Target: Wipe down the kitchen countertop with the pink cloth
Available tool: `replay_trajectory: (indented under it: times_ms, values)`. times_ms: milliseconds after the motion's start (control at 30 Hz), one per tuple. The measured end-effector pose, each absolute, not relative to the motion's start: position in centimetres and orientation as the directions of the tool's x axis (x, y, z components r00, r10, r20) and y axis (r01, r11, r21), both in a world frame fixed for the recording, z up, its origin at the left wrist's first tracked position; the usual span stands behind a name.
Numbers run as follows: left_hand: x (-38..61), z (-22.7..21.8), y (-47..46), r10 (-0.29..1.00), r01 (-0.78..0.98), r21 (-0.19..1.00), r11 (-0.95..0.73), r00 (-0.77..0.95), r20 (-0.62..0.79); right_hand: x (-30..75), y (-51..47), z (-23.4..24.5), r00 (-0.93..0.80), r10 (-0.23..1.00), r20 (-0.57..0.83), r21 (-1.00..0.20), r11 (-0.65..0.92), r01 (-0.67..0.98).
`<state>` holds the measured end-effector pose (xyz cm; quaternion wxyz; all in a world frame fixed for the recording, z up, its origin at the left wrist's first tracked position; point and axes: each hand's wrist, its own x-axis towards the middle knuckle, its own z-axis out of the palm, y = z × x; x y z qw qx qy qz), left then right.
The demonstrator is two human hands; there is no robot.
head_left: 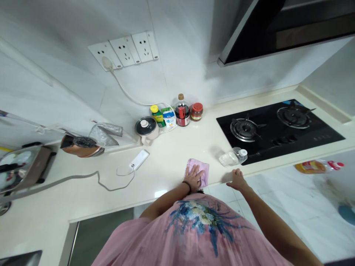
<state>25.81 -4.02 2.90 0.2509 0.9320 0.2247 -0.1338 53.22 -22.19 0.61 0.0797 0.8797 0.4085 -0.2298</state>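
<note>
My left hand (193, 176) lies flat with fingers spread on a pink cloth (202, 170) near the front edge of the white counter (166, 159). My right hand (237, 178) rests on the counter's front edge, fingers curled over it, holding nothing I can make out. A clear plastic bottle (233, 156) lies on its side just beyond my right hand, beside the black gas hob (277, 129).
A small rice cooker (146, 129), bottles and jars (183, 111) stand by the wall. A white power strip (139, 159) with cable lies left of the cloth. A copper pot (80, 146) and dish rack (19, 166) sit far left. A bottle (318, 166) lies on the floor.
</note>
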Motion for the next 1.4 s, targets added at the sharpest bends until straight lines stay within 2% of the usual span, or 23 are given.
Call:
replay_trajectory:
  times_ms: [100,200,400,533,667,767,867,967,1067,1133,1200,1300,1400]
  values:
    - [23.6,3.1,-2.6,0.434,0.561,0.381,-0.735,0.821,-0.37,53.0,-22.3,0.9,0.567,0.665,-0.486,-0.037,-0.663,0.747]
    - [19.4,3.3,-0.7,0.554,0.675,0.323,-0.664,0.733,-0.394,52.7,-22.2,1.1,0.574,0.67,-0.471,-0.074,-0.678,0.731]
    - [8.8,3.6,2.3,0.844,0.925,0.097,-0.367,0.375,-0.384,52.4,-22.1,1.1,0.602,0.673,-0.43,-0.158,-0.712,0.684]
    - [5.3,3.4,3.3,0.915,0.979,0.021,-0.2,0.195,-0.355,52.6,-22.3,0.7,0.612,0.684,-0.397,-0.236,-0.72,0.652]
    - [6.8,3.1,3.4,0.942,0.996,0.008,-0.091,0.088,-0.323,52.7,-22.4,0.6,0.606,0.701,-0.376,-0.287,-0.709,0.644]
    - [10.5,2.9,2.9,0.931,0.989,0.034,-0.141,0.144,-0.336,52.5,-22.3,0.7,0.608,0.699,-0.376,-0.309,-0.713,0.629]
    - [15.8,2.8,1.6,0.869,0.943,0.085,-0.322,0.33,-0.369,52.3,-22.3,1.0,0.619,0.683,-0.388,-0.316,-0.729,0.607]
    - [21.6,2.6,-0.4,0.743,0.833,0.164,-0.528,0.547,-0.386,52.3,-22.3,1.3,0.617,0.684,-0.388,-0.328,-0.728,0.601]
    - [27.0,2.3,-2.3,0.565,0.669,0.251,-0.7,0.734,-0.377,52.5,-22.4,1.4,0.608,0.697,-0.381,-0.35,-0.717,0.603]
    - [29.7,2.2,-3.0,0.463,0.568,0.288,-0.771,0.811,-0.358,52.6,-22.4,1.4,0.603,0.702,-0.379,-0.358,-0.712,0.604]
    - [31.7,2.1,-2.9,0.414,0.517,0.301,-0.801,0.843,-0.345,52.5,-22.5,1.3,0.614,0.695,-0.374,-0.362,-0.719,0.593]
    - [33.1,2.2,-1.0,0.459,0.558,0.287,-0.778,0.818,-0.347,52.1,-22.4,1.2,0.665,0.674,-0.321,-0.419,-0.731,0.539]
    - [32.2,2.6,2.4,0.604,0.696,0.24,-0.676,0.711,-0.361,51.8,-22.0,1.6,0.759,0.631,-0.161,-0.567,-0.688,0.452]
